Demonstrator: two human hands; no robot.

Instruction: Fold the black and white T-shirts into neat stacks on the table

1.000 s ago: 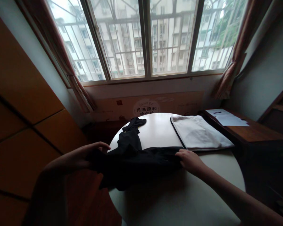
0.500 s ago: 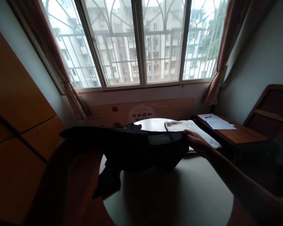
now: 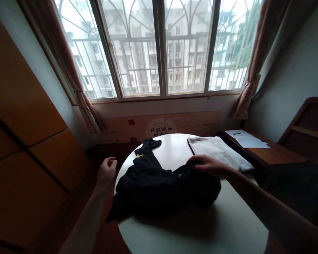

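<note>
A crumpled black garment (image 3: pixel 159 190) spreads over the round white table (image 3: pixel 235 218), partly lying on it, with its left end over the table's edge. A small pale button-like spot shows near its upper edge. My right hand (image 3: pixel 205 165) is closed on that upper edge at the right. Left of the table, my left hand (image 3: pixel 107 169) hangs in the air apart from the cloth, its fingers loosely curled, a gap showing and nothing in them. Behind lies a smaller black cloth piece (image 3: pixel 149 145) beside a yellow bit; whether it joins the garment I cannot tell.
A folded white cloth (image 3: pixel 217 150) with a dark edge lies at the table's back right. Papers (image 3: pixel 247 139) and a pen rest on a wooden side table (image 3: pixel 281 155) beyond it. A wooden cabinet (image 3: pixel 29 141) stands left, and a barred window (image 3: pixel 161 53) is ahead.
The black garment has come down from its stretched, raised position onto the table. My left hand has let go of its left end, and my right hand has moved slightly left with its edge.
</note>
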